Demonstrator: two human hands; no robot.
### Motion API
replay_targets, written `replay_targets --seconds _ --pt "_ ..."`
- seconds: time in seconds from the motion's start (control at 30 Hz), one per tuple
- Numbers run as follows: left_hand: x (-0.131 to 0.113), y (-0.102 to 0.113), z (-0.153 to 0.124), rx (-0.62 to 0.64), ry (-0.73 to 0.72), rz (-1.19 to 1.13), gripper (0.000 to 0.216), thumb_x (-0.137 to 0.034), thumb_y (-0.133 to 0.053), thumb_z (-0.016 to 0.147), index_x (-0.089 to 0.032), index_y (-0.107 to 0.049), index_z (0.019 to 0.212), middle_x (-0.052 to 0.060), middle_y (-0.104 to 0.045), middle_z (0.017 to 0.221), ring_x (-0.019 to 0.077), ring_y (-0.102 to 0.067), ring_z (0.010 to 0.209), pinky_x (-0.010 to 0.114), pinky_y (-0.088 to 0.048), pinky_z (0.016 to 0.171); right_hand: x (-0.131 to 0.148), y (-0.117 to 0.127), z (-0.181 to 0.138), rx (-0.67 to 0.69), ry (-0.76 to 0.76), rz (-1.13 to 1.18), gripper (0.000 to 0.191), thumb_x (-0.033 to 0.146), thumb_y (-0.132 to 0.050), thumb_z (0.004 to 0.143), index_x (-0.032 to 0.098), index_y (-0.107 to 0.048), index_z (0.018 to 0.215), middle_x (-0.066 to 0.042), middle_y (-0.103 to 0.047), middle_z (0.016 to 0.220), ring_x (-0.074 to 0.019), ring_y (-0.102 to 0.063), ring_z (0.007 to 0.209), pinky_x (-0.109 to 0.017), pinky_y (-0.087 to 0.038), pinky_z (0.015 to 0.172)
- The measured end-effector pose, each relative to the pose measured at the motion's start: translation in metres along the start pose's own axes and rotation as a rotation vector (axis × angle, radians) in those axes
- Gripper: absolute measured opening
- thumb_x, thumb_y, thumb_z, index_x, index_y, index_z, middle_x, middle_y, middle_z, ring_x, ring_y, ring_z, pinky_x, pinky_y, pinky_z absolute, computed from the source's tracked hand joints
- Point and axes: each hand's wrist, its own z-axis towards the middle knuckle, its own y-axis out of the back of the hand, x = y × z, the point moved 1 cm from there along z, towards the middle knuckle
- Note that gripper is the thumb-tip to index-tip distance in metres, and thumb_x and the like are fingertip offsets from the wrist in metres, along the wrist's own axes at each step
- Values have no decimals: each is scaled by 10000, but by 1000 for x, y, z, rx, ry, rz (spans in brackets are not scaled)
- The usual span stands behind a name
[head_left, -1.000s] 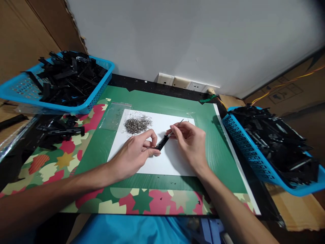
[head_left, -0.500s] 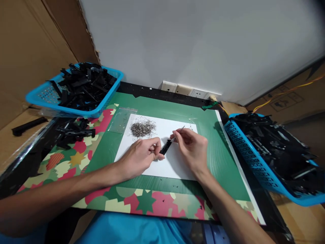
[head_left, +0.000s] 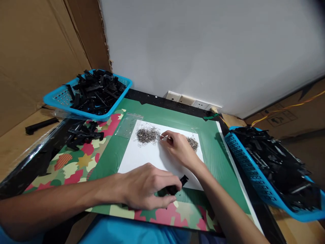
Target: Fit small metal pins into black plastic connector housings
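My left hand is closed around a narrow black plastic piece at the near edge of the white paper; one end of the piece sticks out past the fingers. My right hand is pinched on a thin metal tool, whose exact kind I cannot make out. The tool's tip is beside the right edge of a heap of tiny metal wire pieces on the paper. A second small heap of metal pieces shows partly behind my right hand.
A blue basket of black plastic pieces stands at the back left, another blue basket of them at the right. Loose black parts lie on the patterned mat. A clear bag lies by the paper. Wall sockets line the back.
My right hand has moved left with the thin tool to the metal heap. My left hand has drawn back toward me with the black plastic piece. The whole view has shifted slightly.
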Motion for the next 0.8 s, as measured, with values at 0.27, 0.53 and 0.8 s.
replay_targets --seconds 0.27,0.53,0.8 --pt "0 3 1 -2 29 -49 264 -282 -637 1002 -225 -794 1207 72 -813 986 185 -714 761 286 -498 653 -9 -12 0 -35 35 -4 111 185 -628 977 192 -736 950 -69 -762 929 -194 -646 785 -306 -423 740" --pt "1 11 5 -125 193 -213 263 -220 -673 938 -202 -856 1126 74 -758 924 115 -540 621 263 -426 580 -4 7 -6 -45 30 248 180 356 -539 1070 216 -578 964 7 -582 816 -163 -494 726 -286 -375 676" --pt "17 27 6 -488 398 -184 243 -312 -622 1010 -224 -835 1087 47 -695 1002 127 -526 701 260 -392 588 1 47 -24 -69 -55 631 319 548 -647 992 248 -540 1010 22 -476 848 -136 -415 690 -257 -376 596"
